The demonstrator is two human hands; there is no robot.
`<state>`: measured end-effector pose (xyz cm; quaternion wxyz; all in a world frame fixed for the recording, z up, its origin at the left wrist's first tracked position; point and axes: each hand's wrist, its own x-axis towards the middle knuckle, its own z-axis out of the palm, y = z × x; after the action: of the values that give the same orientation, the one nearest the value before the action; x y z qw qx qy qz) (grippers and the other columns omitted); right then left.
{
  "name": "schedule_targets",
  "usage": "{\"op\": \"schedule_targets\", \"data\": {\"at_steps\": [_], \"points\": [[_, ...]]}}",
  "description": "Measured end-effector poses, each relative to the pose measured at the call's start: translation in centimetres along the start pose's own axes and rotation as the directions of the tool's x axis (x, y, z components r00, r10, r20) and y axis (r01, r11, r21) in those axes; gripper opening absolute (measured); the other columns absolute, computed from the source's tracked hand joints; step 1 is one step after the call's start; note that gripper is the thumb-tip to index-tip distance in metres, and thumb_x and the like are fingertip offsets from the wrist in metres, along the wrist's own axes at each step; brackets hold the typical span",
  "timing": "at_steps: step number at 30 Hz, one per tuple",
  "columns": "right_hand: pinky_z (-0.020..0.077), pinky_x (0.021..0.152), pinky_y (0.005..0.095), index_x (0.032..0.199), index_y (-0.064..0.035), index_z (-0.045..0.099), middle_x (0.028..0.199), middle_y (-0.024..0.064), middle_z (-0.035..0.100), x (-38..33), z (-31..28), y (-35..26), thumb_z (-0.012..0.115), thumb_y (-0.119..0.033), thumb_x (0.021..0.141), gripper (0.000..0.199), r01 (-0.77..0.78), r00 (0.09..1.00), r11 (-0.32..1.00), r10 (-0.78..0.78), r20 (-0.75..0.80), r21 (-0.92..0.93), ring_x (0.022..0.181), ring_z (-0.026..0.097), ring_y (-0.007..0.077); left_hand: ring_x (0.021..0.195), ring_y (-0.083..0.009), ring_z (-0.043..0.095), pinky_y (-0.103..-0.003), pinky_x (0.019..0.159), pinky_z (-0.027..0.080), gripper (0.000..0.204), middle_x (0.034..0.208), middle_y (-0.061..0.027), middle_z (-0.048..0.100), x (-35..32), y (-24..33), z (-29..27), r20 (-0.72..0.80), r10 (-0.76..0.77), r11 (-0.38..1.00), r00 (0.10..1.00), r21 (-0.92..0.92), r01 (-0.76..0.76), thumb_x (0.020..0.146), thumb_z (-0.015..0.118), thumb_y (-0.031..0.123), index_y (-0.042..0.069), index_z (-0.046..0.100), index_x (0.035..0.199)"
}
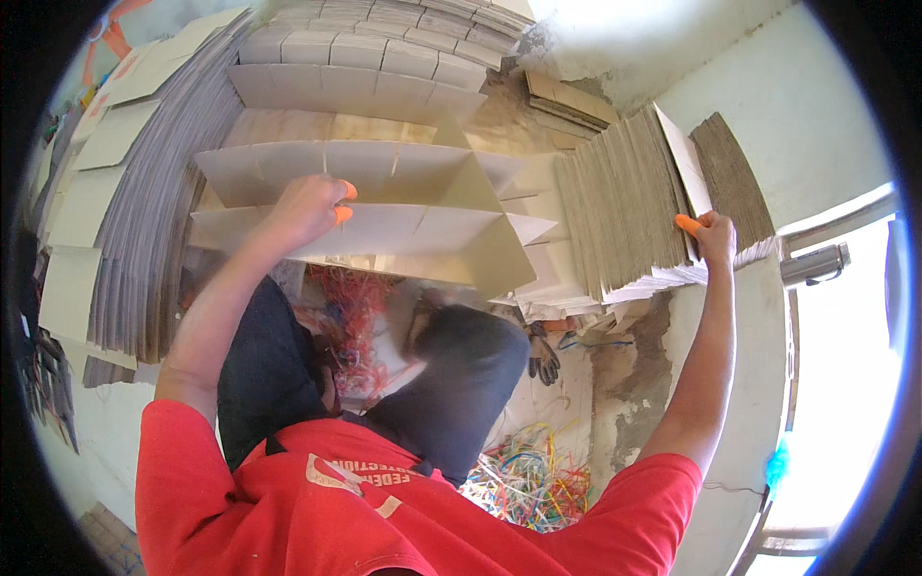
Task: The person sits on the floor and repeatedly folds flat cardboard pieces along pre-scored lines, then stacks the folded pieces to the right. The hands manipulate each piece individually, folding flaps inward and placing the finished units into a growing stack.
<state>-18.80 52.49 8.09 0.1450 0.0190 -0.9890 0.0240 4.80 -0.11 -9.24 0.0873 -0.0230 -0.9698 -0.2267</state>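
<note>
My left hand [315,209], with orange covers on its fingertips, is curled at the top edge of the nearest long cardboard divider panel [394,228]. Its thumb and finger appear to straddle that edge. Behind it stands another long panel [365,165], and a cross panel [504,257] meets both at their right end. Over on the right, my right hand [713,237] pinches the lower end of a pale cardboard piece [684,158]. That piece stands tilted between a thick stack of upright cardboard pieces [619,202] and a browner stack [732,178].
A tall stack of cardboard sheets [158,211] rises at the left. More bundled cardboard [384,53] fills the back. Colored strapping scraps [538,480] and red strands [351,326] lie below, near a dark glove [544,360]. A bright opening [845,384] is at the right.
</note>
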Motion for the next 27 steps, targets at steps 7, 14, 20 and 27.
{"op": "schedule_targets", "data": {"at_steps": [7,14,20,27], "points": [[0.0509,0.063,0.0448,0.120,-0.0057,0.056,0.091,0.0220,0.067,0.1,-0.1,0.8,0.057,-0.003,0.089,0.031,0.179,0.939,0.897,-0.278,-0.200,-0.405,0.078,0.069,0.0305,0.096,-0.0336,0.061,-0.042,0.083,0.049,0.036,0.096,-0.0172,0.065,-0.5,-0.2,0.0,-0.100,0.058,0.998,0.993,-0.029,-0.062,0.078,0.072,0.020,0.003,0.065,0.109],[0.0482,0.067,0.0265,0.142,-0.0097,0.044,0.116,0.0099,0.065,-9.5,-4.6,-17.6,0.060,0.008,0.083,0.064,0.531,0.847,0.688,-0.409,-0.340,0.495,0.080,0.057,0.0113,0.103,-0.0331,0.058,-0.044,0.084,0.047,0.043,0.101,-0.0162,0.065,-0.9,0.3,1.2,-0.031,0.033,0.999,0.999,0.021,-0.032,0.078,0.072,0.025,0.004,0.063,0.115],[0.0510,0.084,0.0234,0.140,0.0037,0.041,0.133,0.0150,0.055,-12.1,-1.4,-20.3,0.057,0.017,0.073,0.070,0.236,0.874,0.438,-0.485,0.007,0.867,0.104,0.059,0.0123,0.083,-0.0362,0.062,-0.046,0.071,0.049,0.023,0.085,-0.0174,0.066,0.7,0.2,4.0,-0.025,0.064,0.998,0.998,-0.020,-0.065,0.078,0.069,0.018,0.007,0.066,0.097],[0.0437,0.097,0.0265,0.141,0.0016,0.041,0.140,0.0117,0.048,-13.2,0.7,-22.7,0.060,0.017,0.070,0.076,0.139,0.857,0.526,-0.489,0.164,0.839,0.122,0.049,0.0146,0.072,-0.0372,0.064,-0.047,0.064,0.049,0.011,0.074,-0.0172,0.065,1.2,-0.7,5.4,-0.189,0.137,0.988,0.972,-0.045,-0.148,0.076,0.069,0.012,0.007,0.068,0.086]]}}
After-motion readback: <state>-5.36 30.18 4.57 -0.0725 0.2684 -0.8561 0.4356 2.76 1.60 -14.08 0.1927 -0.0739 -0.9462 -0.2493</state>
